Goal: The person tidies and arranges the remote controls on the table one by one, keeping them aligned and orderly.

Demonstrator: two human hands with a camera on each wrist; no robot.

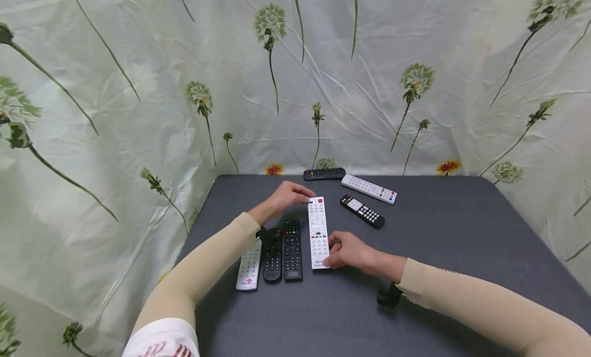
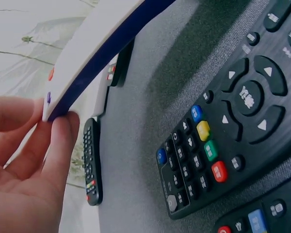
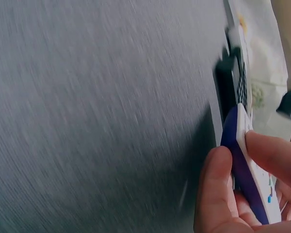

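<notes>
A long white remote (image 1: pixel 318 231) with a dark blue back lies lengthwise on the grey table (image 1: pixel 452 229). My left hand (image 1: pixel 291 194) pinches its far end; the left wrist view shows a thumb and fingertip (image 2: pixel 63 131) on the white remote's corner (image 2: pixel 92 53), lifted off the surface. My right hand (image 1: pixel 347 250) grips its near end; the right wrist view shows thumb and fingers (image 3: pixel 218 184) around the white remote's blue edge (image 3: pixel 240 160). Just left of it lie a black remote (image 1: pixel 293 249), another black remote (image 1: pixel 272 254) and a white remote (image 1: pixel 250 265), side by side.
Farther back lie a black remote (image 1: pixel 324 174), a white remote (image 1: pixel 368 189) and a black remote with white pad (image 1: pixel 362 211). A flowered plastic sheet (image 1: pixel 138 105) walls the table at the back and both sides.
</notes>
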